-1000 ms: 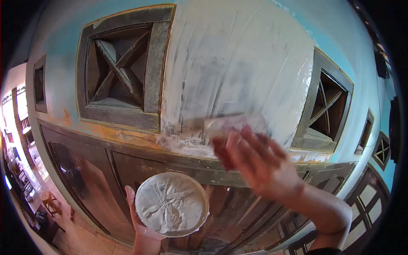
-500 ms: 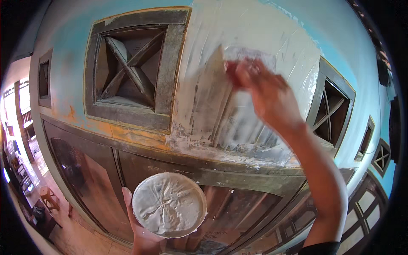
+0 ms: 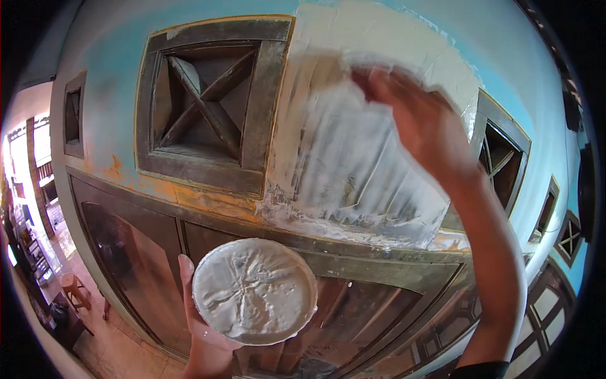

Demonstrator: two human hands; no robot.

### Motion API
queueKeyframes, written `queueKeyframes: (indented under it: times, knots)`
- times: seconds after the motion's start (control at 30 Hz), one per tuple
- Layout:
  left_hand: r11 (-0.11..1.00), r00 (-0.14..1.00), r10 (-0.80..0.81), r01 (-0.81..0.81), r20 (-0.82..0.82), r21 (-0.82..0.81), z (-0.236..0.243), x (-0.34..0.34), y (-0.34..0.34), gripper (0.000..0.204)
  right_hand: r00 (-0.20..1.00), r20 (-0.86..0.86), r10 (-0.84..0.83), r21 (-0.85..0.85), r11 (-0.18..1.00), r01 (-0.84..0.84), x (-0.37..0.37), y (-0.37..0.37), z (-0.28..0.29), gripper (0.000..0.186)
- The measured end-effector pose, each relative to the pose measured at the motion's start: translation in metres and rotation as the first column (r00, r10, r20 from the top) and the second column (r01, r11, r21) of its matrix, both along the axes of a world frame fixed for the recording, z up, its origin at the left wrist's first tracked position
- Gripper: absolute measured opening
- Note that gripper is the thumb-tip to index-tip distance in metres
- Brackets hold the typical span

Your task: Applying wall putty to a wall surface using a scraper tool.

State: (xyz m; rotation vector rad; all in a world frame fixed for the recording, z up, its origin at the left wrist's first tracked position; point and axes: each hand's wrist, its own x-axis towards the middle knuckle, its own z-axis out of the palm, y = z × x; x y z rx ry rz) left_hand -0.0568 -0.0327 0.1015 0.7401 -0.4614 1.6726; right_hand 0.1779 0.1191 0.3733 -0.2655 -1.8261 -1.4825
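My left hand (image 3: 205,335) holds up a round tub (image 3: 268,342) from beneath, with the thumb along its left side. Thick white putty (image 3: 252,287) fills the tub, its surface creased and ridged. Raised against the upper wall, my right hand (image 3: 426,117) is closed around the dark red handle of a putty knife. Motion smears the knife's blade (image 3: 325,71), which points left at the wall; whether it touches cannot be told. Below it spreads a streaky coat of wet putty (image 3: 372,158), thinner and greyer low down, creamier toward the top.
A dark wooden vent frame (image 3: 208,101) with crossed bars borders the coat on the left; a similar vent (image 3: 502,155) is at right. Wooden panels with glass (image 3: 366,309) lie below. A stool (image 3: 76,290) stands on the tiled floor at far left.
The right hand and putty knife have moved slightly up and to the right across the wall. More of the streaked coat shows under the hand. The tub is still held low.
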Motion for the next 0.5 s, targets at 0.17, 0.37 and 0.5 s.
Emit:
queueKeyframes:
  times: [0.17, 0.37, 0.5]
  knots:
    - [0.959, 0.988, 0.143, -0.152, -0.055, -0.240, 0.018, 0.009, -0.017, 0.071, 0.981, -0.194, 0.008, 0.053, 0.999, 0.002, -0.012, 0.028, 0.082, 0.037]
    - [0.950, 0.967, 0.246, -0.255, -0.067, -0.182, 0.006, -0.005, -0.021, 0.074, 0.987, 0.053, -0.152, 0.134, 0.981, 0.144, -0.048, 0.031, -0.029, 0.046]
    - [0.945, 0.959, 0.283, -0.283, -0.026, -0.166, -0.022, -0.016, -0.006, 0.080, 0.923, 0.360, -0.134, -0.018, 0.988, 0.150, -0.039, -0.012, -0.156, 0.059]
